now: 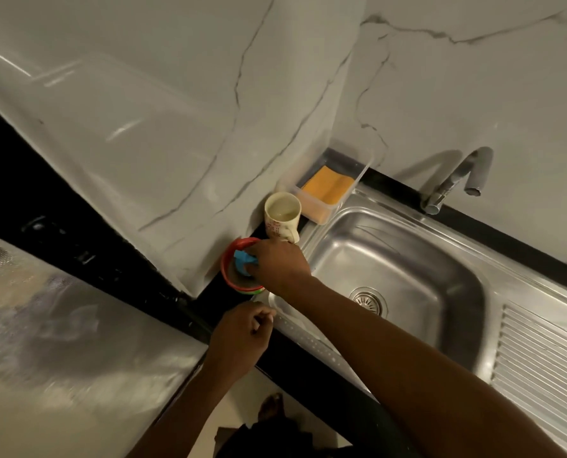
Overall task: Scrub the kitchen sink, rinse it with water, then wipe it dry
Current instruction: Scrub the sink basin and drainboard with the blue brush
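The steel sink [398, 259] lies right of centre, its drain [368, 300] at the basin floor and a grey tap [457, 183] behind it. My right hand [275, 266] reaches across the sink's left rim into a red tub [229, 259] and pinches a blue scrubber [244, 259] inside it. My left hand [242, 335] hovers near the sink's front left corner, fingers curled, holding nothing that I can see.
A cream mug [282, 214] with liquid stands behind the red tub. A clear tray holding an orange sponge [328, 188] sits in the corner. The ribbed draining board [540, 368] extends right. A marble wall corner juts out at left, above a shiny counter [60, 342].
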Demonstrator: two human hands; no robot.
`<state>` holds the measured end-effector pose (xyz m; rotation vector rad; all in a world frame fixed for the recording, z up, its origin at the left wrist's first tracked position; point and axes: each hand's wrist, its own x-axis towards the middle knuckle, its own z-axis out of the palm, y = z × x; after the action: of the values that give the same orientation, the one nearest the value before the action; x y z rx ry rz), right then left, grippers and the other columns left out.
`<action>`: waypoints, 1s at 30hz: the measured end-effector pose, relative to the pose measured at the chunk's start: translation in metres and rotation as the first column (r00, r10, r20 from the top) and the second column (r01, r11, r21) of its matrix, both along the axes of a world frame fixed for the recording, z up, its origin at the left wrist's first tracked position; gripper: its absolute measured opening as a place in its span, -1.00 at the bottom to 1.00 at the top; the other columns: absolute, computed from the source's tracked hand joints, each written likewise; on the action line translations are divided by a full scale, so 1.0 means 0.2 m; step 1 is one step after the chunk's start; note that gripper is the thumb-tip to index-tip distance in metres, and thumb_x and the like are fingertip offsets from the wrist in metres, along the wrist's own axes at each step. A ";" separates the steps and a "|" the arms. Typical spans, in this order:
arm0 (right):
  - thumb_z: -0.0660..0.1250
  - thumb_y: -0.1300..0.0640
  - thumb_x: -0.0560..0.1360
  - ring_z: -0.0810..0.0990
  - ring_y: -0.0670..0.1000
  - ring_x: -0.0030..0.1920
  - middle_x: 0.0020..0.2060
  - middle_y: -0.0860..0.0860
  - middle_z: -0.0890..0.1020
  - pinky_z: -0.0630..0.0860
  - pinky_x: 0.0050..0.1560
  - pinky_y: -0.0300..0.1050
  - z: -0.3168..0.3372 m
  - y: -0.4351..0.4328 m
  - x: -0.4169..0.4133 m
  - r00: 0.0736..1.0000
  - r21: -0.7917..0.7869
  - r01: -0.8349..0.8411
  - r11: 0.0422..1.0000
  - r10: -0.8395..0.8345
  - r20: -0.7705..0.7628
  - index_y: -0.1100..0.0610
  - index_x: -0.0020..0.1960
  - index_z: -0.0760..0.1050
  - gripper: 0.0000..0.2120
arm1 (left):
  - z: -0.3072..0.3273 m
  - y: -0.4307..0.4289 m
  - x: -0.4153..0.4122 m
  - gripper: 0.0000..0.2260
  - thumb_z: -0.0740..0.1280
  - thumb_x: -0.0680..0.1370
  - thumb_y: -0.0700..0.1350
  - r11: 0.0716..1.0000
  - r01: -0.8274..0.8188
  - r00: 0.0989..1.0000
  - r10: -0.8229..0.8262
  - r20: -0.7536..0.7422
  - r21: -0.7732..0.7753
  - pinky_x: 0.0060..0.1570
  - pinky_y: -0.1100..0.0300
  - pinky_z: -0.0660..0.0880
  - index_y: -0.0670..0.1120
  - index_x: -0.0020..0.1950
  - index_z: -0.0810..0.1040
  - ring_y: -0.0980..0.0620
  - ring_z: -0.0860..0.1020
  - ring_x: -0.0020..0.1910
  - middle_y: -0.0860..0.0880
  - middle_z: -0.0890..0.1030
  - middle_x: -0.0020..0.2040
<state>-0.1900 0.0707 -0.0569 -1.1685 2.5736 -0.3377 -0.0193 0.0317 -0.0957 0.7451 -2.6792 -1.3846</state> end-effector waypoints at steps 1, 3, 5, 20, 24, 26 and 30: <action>0.32 -0.14 0.61 0.65 0.11 0.08 0.12 0.03 0.67 0.49 -0.09 -0.09 -0.01 0.00 0.00 1.000 -0.006 0.010 1.000 -0.010 0.010 0.03 0.32 0.60 -0.62 | -0.01 -0.01 0.00 -0.88 0.37 0.62 -0.07 1.000 0.000 1.000 0.000 0.001 0.005 -0.08 0.18 0.64 0.11 0.02 0.70 0.27 0.63 -0.10 0.26 0.68 -0.08; 0.34 -0.13 0.60 0.64 0.09 0.09 0.12 0.03 0.66 0.52 -0.07 -0.08 -0.01 -0.01 -0.02 0.999 -0.036 0.021 0.999 -0.019 0.047 0.03 0.34 0.60 -0.62 | -0.02 -0.02 -0.01 -0.88 0.37 0.61 -0.07 1.000 -0.001 1.000 0.001 -0.002 0.013 -0.07 0.13 0.64 0.09 0.02 0.70 0.25 0.63 -0.11 0.24 0.68 -0.09; 0.38 -0.11 0.58 0.63 0.03 0.00 0.02 -0.03 0.66 0.51 -0.11 -0.09 0.02 0.01 -0.02 0.989 -0.103 0.074 0.992 -0.059 0.139 0.01 0.31 0.62 -0.64 | -0.01 -0.02 -0.04 -0.89 0.37 0.61 -0.07 1.000 0.014 1.000 -0.014 -0.004 0.010 -0.05 0.11 0.64 0.08 0.02 0.70 0.24 0.63 -0.10 0.23 0.68 -0.09; 0.50 -0.02 0.54 0.38 -0.06 -0.45 -0.32 0.05 0.57 0.28 -0.51 -0.20 0.30 1.14 -0.14 0.512 -0.258 0.790 0.556 -0.369 0.775 0.14 -0.02 0.72 -0.78 | 0.02 0.44 -0.40 -0.89 0.37 0.57 0.00 0.950 0.311 0.949 -0.310 -0.050 0.014 -0.07 0.10 0.62 0.16 0.00 0.68 0.17 0.63 -0.16 0.28 0.67 -0.04; 0.48 -0.01 0.56 0.39 -0.06 -0.45 -0.37 0.01 0.57 0.29 -0.52 -0.21 0.28 1.56 -0.12 0.443 -0.250 0.879 0.406 -0.503 0.742 0.11 -0.02 0.72 -0.82 | 0.05 0.69 -0.51 -0.89 0.33 0.49 0.07 0.918 0.396 0.916 -0.393 -0.085 0.025 -0.12 0.08 0.62 0.24 -0.08 0.64 0.15 0.63 -0.19 0.28 0.67 -0.08; 0.48 0.03 0.55 0.38 -0.05 -0.46 -0.38 0.04 0.55 0.28 -0.52 -0.21 0.26 1.75 -0.11 0.385 -0.251 0.919 0.304 -0.552 0.740 0.19 -0.02 0.70 -0.79 | 0.06 0.80 -0.56 -0.91 0.37 0.51 0.03 0.902 0.432 0.901 -0.430 -0.060 0.018 -0.11 0.14 0.60 0.25 -0.09 0.64 0.18 0.63 -0.18 0.32 0.66 -0.09; 0.49 0.06 0.53 0.38 -0.03 -0.44 -0.31 0.12 0.55 0.27 -0.48 -0.17 0.19 2.13 -0.10 0.265 -0.233 0.963 0.135 -0.632 0.728 0.28 0.00 0.66 -0.74 | 0.06 1.03 -0.62 -0.88 0.42 0.55 -0.06 0.872 0.490 0.871 -0.490 -0.029 -0.006 -0.11 0.23 0.55 0.18 -0.07 0.68 0.25 0.61 -0.14 0.38 0.65 -0.13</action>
<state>-0.2104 0.4957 -0.0197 0.5442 2.3216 -1.6858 -0.1441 0.2371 -0.0831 0.0233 -2.9683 -1.4605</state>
